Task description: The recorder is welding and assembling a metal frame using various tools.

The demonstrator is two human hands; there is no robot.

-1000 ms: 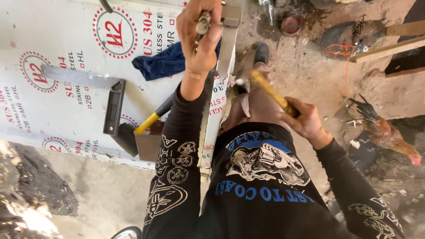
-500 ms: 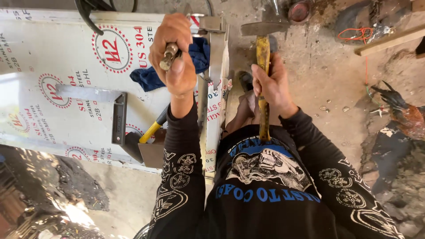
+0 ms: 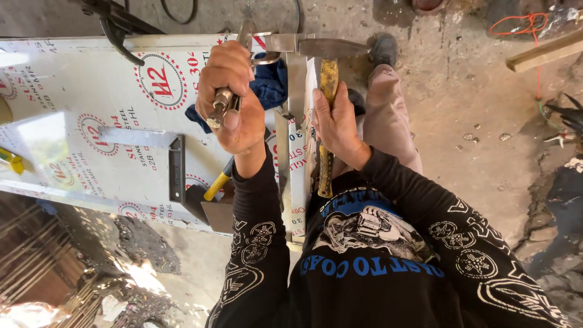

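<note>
My left hand point(image 3: 229, 97) is closed around the handles of a metal plier-type tool point(image 3: 226, 97) whose jaws reach up to the bent edge of a film-covered steel sheet point(image 3: 79, 103). My right hand point(image 3: 337, 121) grips the wooden handle of a hammer point(image 3: 328, 79). Its steel head lies against the upright folded strip point(image 3: 296, 127) of the sheet, near the top corner. Both hands are close together over that strip.
A blue cloth point(image 3: 267, 91) lies on the sheet beside my left hand. A dark steel square point(image 3: 177, 170) and a yellow-handled tool point(image 3: 217, 185) rest on the sheet lower down. My shoe point(image 3: 384, 48) stands on the concrete floor. Orange wire point(image 3: 516, 24) lies at top right.
The hammer swung from out at my right in to the folded strip, and its head now rests on the strip's top. My left hand stayed on the pliers.
</note>
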